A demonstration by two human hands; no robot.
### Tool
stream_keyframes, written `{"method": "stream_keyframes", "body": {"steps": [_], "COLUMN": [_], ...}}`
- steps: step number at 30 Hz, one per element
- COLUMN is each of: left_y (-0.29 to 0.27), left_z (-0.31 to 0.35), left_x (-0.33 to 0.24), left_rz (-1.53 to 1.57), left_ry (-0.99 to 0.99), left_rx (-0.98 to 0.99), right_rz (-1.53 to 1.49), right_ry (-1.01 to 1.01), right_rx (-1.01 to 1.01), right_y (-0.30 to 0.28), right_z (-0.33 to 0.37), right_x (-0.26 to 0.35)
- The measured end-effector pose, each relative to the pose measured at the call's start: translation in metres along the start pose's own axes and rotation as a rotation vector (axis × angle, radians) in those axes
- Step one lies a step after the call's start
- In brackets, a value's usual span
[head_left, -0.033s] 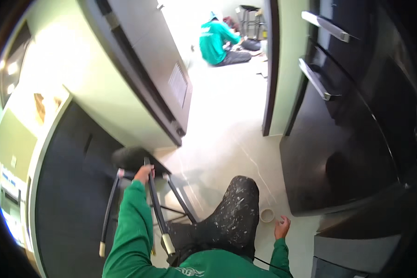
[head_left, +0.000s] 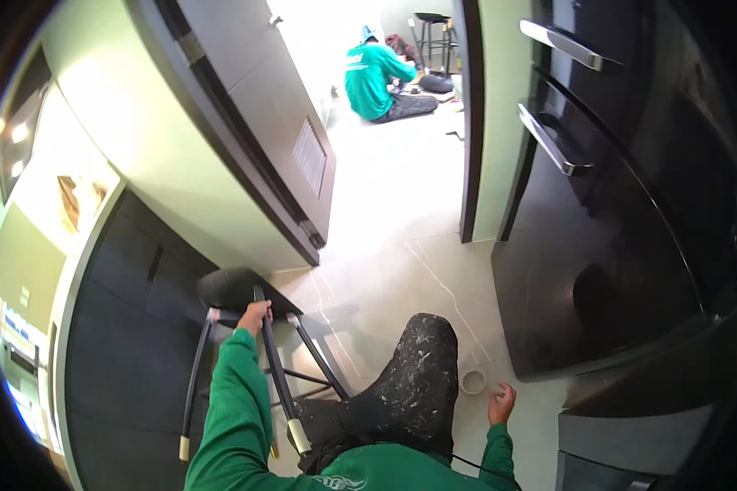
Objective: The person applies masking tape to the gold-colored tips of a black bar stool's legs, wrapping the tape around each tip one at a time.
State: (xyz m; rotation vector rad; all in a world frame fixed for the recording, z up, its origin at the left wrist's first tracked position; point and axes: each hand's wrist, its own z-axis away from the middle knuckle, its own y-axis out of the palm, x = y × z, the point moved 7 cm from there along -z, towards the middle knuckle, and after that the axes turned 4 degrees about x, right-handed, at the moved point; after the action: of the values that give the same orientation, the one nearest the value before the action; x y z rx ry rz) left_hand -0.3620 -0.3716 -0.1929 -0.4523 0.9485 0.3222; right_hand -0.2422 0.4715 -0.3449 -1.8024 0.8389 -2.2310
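Note:
A black stool (head_left: 274,360) lies tipped beside my left leg, its dark seat (head_left: 236,290) away from me and its cream-tipped legs pointing back toward me. My left hand (head_left: 258,315) is closed around one leg, close to the seat. Off to the right, my right hand (head_left: 502,403) hovers over or rests near the floor, fingers loosely curled and apart, with nothing visible in it. Just left of those fingers sits a round, pale ring that looks like a tape roll (head_left: 473,381); the hand does not touch it.
A dark cabinet panel (head_left: 123,344) stands on the left, and a glossy black fridge (head_left: 598,270) with silver handles on the right. Ahead, past an open grey door (head_left: 274,106), a co-worker in green (head_left: 373,82) sits on the floor near another stool (head_left: 434,37).
The view has shifted slightly. My left hand keeps its grip on the stool leg, and my right hand stays beside the tape roll with almost no movement.

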Motion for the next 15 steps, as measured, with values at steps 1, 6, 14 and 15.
{"method": "stream_keyframes", "body": {"steps": [1, 6, 14, 15], "left_y": [-0.007, -0.045, -0.082, -0.089], "left_z": [0.002, 0.026, 0.215, 0.241], "left_x": [0.022, -0.018, -0.061, -0.06], "left_rz": [0.06, -0.22, 0.116, 0.101], "left_ry": [-0.027, 0.18, 0.191, 0.225], "left_rx": [-0.074, -0.116, -0.12, -0.147], "right_rz": [-0.091, -0.123, -0.359, -0.359], "right_ry": [0.062, -0.159, -0.605, -0.703], "right_rx": [-0.006, -0.174, 0.047, 0.117], "right_y": [-0.008, -0.038, 0.028, 0.065], "right_z": [0.004, -0.019, -0.108, -0.104], "right_x": [0.001, 0.043, 0.328, 0.359]}}
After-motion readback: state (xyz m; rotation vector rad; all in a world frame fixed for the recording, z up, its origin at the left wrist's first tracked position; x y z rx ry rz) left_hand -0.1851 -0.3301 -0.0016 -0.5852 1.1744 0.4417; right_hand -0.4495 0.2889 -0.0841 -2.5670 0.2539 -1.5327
